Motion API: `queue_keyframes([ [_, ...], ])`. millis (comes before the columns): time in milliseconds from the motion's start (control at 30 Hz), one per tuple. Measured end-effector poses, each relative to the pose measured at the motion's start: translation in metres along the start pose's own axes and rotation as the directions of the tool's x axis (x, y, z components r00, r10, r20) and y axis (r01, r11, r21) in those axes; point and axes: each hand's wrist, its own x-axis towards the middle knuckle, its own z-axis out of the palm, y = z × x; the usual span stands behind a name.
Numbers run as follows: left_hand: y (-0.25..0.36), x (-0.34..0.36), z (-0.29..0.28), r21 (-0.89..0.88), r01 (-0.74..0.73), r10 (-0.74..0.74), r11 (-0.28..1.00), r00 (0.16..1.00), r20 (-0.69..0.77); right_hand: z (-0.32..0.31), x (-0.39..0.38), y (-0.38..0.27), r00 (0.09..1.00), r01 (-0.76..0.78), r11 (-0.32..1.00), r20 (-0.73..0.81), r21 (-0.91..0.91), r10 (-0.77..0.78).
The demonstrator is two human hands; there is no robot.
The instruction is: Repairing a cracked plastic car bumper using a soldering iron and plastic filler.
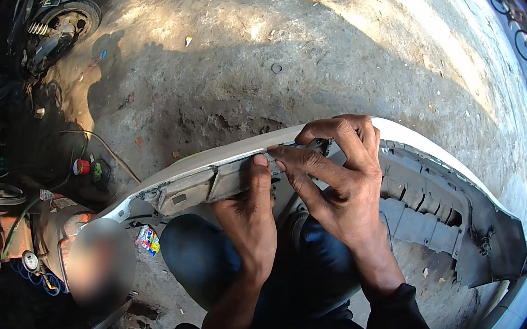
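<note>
A white car bumper (233,148) lies across my knees, its curved outer face turned away from me and its grey, dusty inner side toward me. My left hand (250,221) grips it left of the middle, thumb pressed upright against the inner edge, the other fingers largely hidden. Over the upper rim bends my right hand (347,174), some fingers hooked on the edge. Its index finger and thumb come close together beside the left thumb tip; whether something small is between them cannot be made out. A dark bracket (321,146) shows under the right fingers.
A motorcycle wheel (75,23) stands at the far left. Near left are an orange air compressor (2,229) with a pressure gauge (30,261), a hose (112,154), a red can (81,166) and a colourful packet (148,240). A bicycle (525,45) is at the far right.
</note>
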Motion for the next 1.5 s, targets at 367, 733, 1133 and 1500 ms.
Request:
queue_keyframes([
  [367,-0.002,0.001,0.0,0.002,-0.001,0.001,1.0,1.0,0.002,-0.002,0.002,-0.002,1.0,-0.01,1.0,0.025,0.016,0.01],
  [733,0.0,0.001,-0.002,0.005,0.006,-0.006,1.0,1.0,0.018,-0.001,0.002,-0.002,0.999,-0.012,1.0,0.036,-0.007,0.012],
  [1133,0.0,-0.002,-0.018,-0.079,0.104,-0.095,0.991,0.989,0.11,0.009,0.011,-0.004,1.0,-0.021,0.999,0.003,0.043,0.021],
  [1500,0.023,-0.026,-0.046,0.02,0.118,-0.118,0.993,0.948,0.297,0.008,0.017,-0.007,0.995,0.04,0.998,0.089,-0.045,-0.036],
])
